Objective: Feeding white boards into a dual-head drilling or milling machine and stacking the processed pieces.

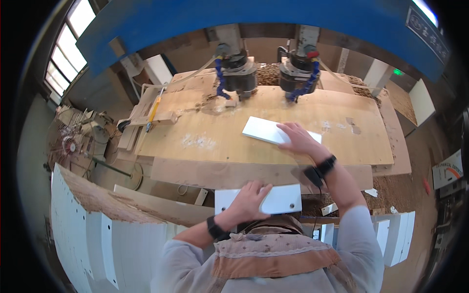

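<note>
My right hand is closed round a plain white board, which lies slantwise over the wooden worktable below the machine heads. Close to my body, my left hand grips a second white board across its width, fingers toward its far edge. Dark round holes show near the ends of this second board. It is level with the table's near edge; whether something bears it from below is hidden.
Two dark machine heads with blue hoses hang under a blue beam. A yellow-handled tool lies by a wooden block at left. Stacked white boards stand at lower left, more white panels at lower right. Wood shavings lie behind the heads.
</note>
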{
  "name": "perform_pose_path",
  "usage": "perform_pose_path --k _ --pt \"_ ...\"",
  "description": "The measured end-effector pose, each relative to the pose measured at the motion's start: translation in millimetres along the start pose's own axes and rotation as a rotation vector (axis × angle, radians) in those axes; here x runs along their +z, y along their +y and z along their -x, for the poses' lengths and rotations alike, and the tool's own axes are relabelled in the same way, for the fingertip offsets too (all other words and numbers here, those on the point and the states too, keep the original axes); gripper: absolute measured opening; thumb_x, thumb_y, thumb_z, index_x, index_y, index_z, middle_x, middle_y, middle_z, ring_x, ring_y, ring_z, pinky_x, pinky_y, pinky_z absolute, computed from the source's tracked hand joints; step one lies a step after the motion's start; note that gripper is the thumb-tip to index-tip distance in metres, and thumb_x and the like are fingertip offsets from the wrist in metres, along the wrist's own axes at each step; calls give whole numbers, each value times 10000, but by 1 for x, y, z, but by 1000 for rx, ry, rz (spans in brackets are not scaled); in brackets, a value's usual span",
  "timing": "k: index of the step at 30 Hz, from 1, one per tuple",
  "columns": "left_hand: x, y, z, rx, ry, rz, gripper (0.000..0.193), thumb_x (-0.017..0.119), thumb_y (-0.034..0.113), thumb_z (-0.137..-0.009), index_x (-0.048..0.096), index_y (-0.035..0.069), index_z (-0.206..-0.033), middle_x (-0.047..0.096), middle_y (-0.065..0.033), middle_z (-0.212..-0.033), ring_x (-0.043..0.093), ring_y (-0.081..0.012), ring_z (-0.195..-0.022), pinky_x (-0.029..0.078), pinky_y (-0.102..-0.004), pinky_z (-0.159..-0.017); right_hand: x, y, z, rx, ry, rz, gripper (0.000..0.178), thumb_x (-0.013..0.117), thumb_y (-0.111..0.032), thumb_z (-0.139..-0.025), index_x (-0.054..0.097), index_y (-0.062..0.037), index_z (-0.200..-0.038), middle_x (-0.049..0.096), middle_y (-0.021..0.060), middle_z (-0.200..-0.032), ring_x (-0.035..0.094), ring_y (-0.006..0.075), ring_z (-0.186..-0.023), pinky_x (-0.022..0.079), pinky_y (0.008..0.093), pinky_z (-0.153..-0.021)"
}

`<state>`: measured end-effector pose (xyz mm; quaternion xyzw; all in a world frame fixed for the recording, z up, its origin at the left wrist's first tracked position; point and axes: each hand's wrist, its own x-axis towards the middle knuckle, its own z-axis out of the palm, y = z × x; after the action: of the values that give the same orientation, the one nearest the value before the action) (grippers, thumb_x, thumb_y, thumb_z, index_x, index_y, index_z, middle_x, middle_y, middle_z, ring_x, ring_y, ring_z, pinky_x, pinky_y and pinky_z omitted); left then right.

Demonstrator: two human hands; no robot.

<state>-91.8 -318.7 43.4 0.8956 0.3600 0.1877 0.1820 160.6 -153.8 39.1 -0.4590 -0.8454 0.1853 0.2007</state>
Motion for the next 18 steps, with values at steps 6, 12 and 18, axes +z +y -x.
perform_pose_path --k 6,12,18 --pt "-93 28 124 -398 75 -104 798 862 272 -524 586 105 -1254 494 -179 -1217 534 -335 -1053 454 -424 -905 42 49 -141 68 -144 425 410 580 -87 -783 513 -44 -1185 530 196 -1212 470 331 -1201 382 394 -1025" --pt "-160 107 239 -945 434 -397 743 865 291 -509 646 131 -1202 525 -171 -1215 535 -336 -1031 451 -419 -889 42 61 -184 34 -205 345 543 633 41 -585 514 -9 -1113 554 197 -1136 511 355 -1150 429 395 -1009" --pt "-236 117 296 -1269 624 -516 681 832 147 -566 613 82 -1208 541 -163 -1229 533 -347 -1093 457 -405 -935 57 67 -140 19 57 178 658 683 -16 -729 446 -75 -1340 353 227 -1450 379 373 -1320 366 405 -1080"
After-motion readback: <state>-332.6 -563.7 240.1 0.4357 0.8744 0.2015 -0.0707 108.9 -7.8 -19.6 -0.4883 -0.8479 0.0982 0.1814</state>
